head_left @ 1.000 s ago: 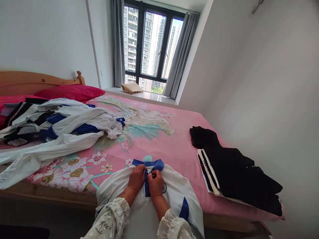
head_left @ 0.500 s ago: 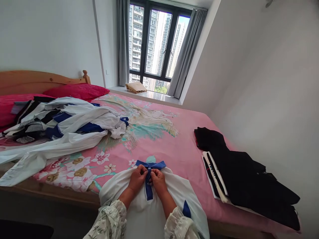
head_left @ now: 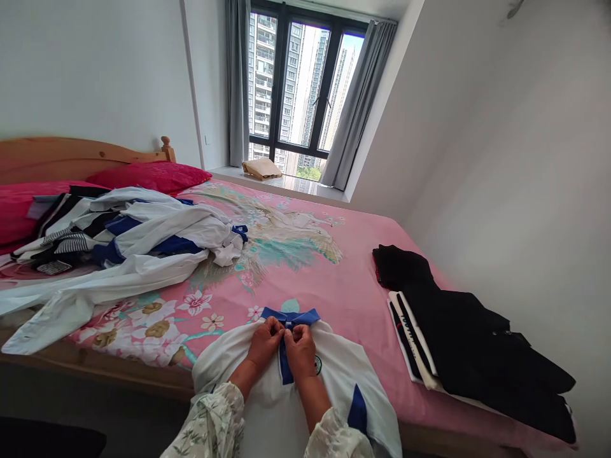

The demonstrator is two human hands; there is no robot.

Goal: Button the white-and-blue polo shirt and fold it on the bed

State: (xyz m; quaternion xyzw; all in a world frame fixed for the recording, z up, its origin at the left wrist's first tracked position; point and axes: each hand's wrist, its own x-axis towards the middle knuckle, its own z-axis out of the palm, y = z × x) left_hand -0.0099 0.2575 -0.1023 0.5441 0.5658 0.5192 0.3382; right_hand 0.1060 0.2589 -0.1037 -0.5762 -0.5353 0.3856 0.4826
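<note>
White shirt (head_left: 274, 410), front up; its blue collar (head_left: 308, 316) lies spread at the far end on the bed (head_left: 344, 286); blue placket (head_left: 285, 372) down the chest, upper part partly hidden; round badge (head_left: 318, 364) beside it, blue wedge (head_left: 358, 410) farther out; fabric rumpled, lower part past the bed's near edge

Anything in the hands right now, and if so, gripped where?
Yes: the white polo shirt. The left hand and right hand pinch its blue front placket just below the collar, fingertips close together.
</note>
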